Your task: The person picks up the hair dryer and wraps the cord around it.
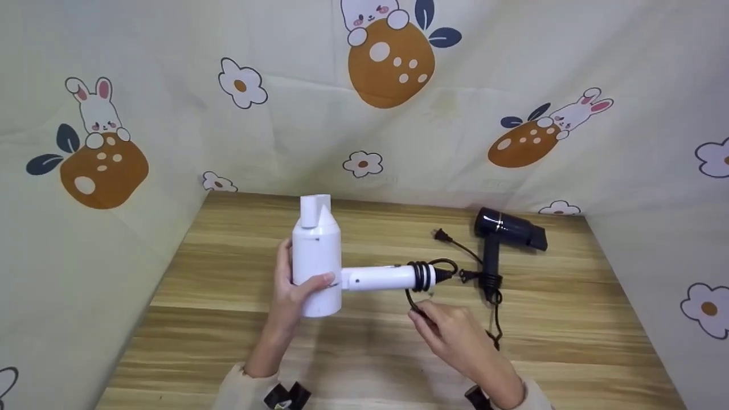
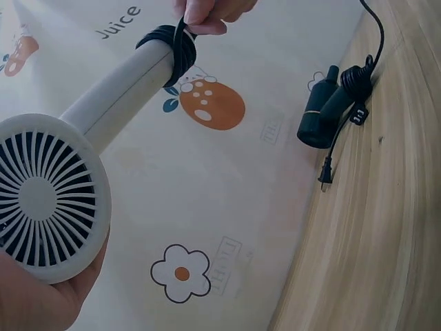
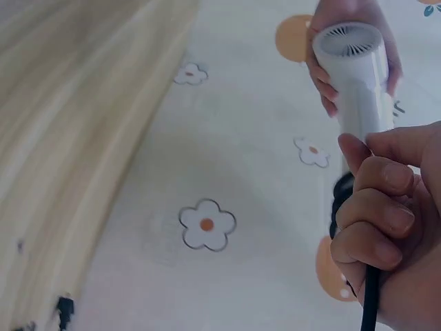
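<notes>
A white hair dryer (image 1: 316, 267) is held up off the table by my left hand (image 1: 290, 299), which grips its body with the thumb across the near side. Its nozzle points away from me and its handle (image 1: 381, 278) extends to the right. Several turns of black cord (image 1: 420, 277) circle the handle's end. My right hand (image 1: 455, 330) pinches a length of that cord just below the handle, and in the right wrist view the cord (image 3: 371, 296) runs out beneath the curled fingers. The vented rear grille (image 2: 45, 196) faces the left wrist camera.
A dark hair dryer (image 1: 507, 229) lies at the table's right rear, cord wound round its handle. Its two-prong plug (image 1: 441, 235) rests to the left of it. The wood-grain table (image 1: 228, 250) meets a patterned cloth backdrop (image 1: 296, 142) behind and at the sides.
</notes>
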